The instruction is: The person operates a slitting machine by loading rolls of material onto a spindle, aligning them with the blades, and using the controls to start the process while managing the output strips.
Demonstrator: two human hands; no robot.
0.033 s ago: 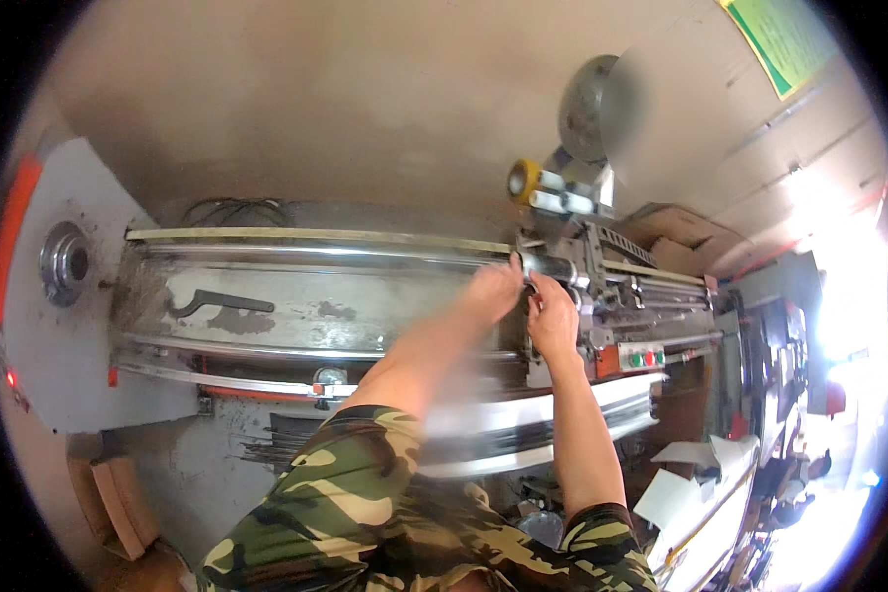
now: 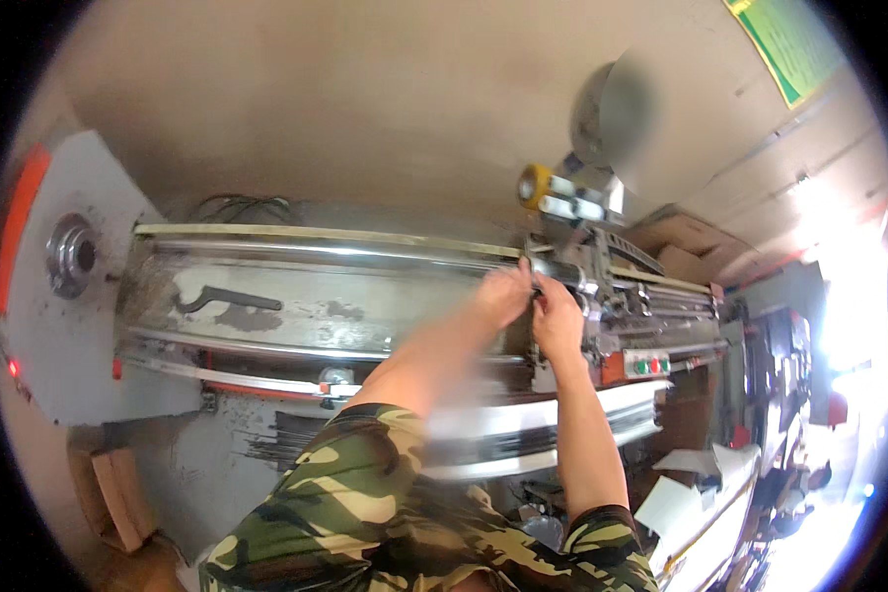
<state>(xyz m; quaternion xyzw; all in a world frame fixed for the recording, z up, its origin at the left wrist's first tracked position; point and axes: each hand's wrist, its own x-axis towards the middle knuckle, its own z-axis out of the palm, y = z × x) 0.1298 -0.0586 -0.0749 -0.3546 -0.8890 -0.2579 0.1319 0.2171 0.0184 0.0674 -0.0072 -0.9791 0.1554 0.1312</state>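
Both of my hands are at the left end of a dark cylinder (image 2: 560, 273) on the carriage of a long machine. My left hand (image 2: 504, 296), partly blurred, reaches in from the left with a finger pointing up along the cylinder's end face. Bent fingers of my right hand (image 2: 559, 321) close in just below that end, very near the left fingertips. A small dark part shows between the two hands, too hidden to name. Further left, a dark hook spanner (image 2: 235, 298) lies on the machine's pale flat bed (image 2: 316, 335).
Long bright rails (image 2: 266, 347) run along the bed. On the left stands a grey headstock with a round metal chuck (image 2: 73, 257). A control box with green and red buttons (image 2: 647, 365) sits right of my forearm. A yellow-ended roller (image 2: 535, 187) is behind the carriage; cardboard boxes (image 2: 118, 498) stand lower left.
The whole scene has shifted slightly in the picture as the view moved. Both hands stay at the cylinder's end, their fingers only slightly changed in position.
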